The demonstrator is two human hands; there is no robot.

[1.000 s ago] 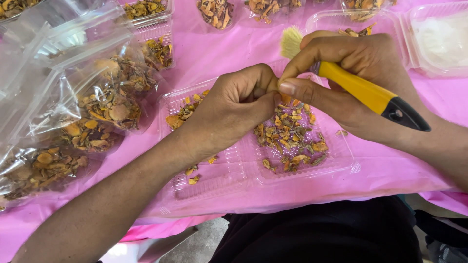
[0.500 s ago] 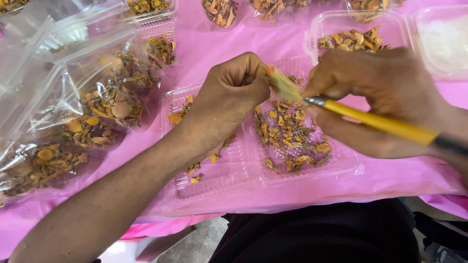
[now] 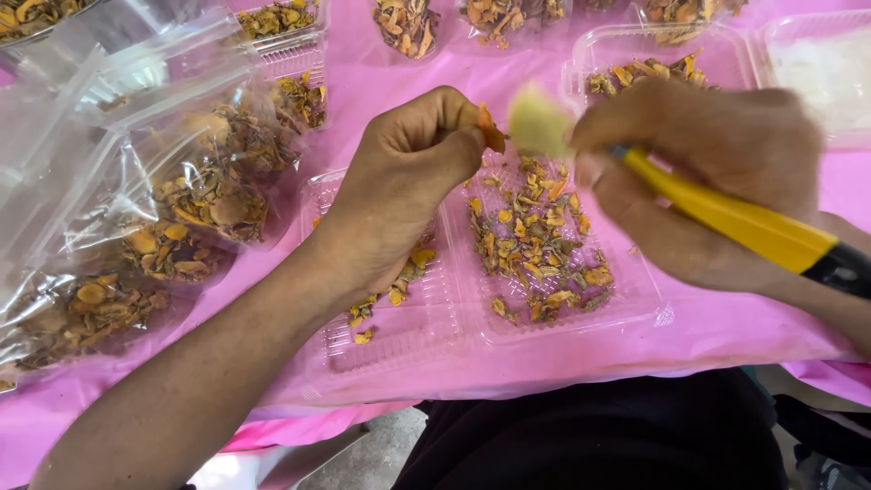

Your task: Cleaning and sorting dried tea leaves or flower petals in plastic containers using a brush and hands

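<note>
Since the earlier frame the brush (image 3: 717,213) has swung so that its bristle tuft, formerly laid flat against the pinched slice, now stands raised and blurred just right of it, and the left hand (image 3: 399,181) has lifted slightly toward the far edge of the table.

The table, covered in a pink cloth (image 3: 726,336), carries everything. Along its left edge lie clear zip bags (image 3: 136,181) filled with dried orange and brown slices. At the middle of the near edge sits an open clear clamshell tray (image 3: 553,308): its right half holds a loose scatter of small orange, yellow and grey-brown chips, and its left half, partly under the left forearm, holds only a few. More clear trays (image 3: 653,54) of similar pieces line the far edge, and one at the far right corner holds a whitish filling.

The right hand (image 3: 708,172) is closed round the brush, fingers wrapped on the yellow handle near the ferrule; the handle ends in a black tip toward the right edge. The pale straw-coloured tuft is motion-blurred.

The left hand's thumb and forefinger are pinched shut on a single dried slice (image 3: 491,130). The slice is small, thin, elongated and slightly curled, bright orange with a darker rim, and is held in the air above the far rim of the clamshell tray, just beside the tuft; whether the two touch cannot be told.
</note>
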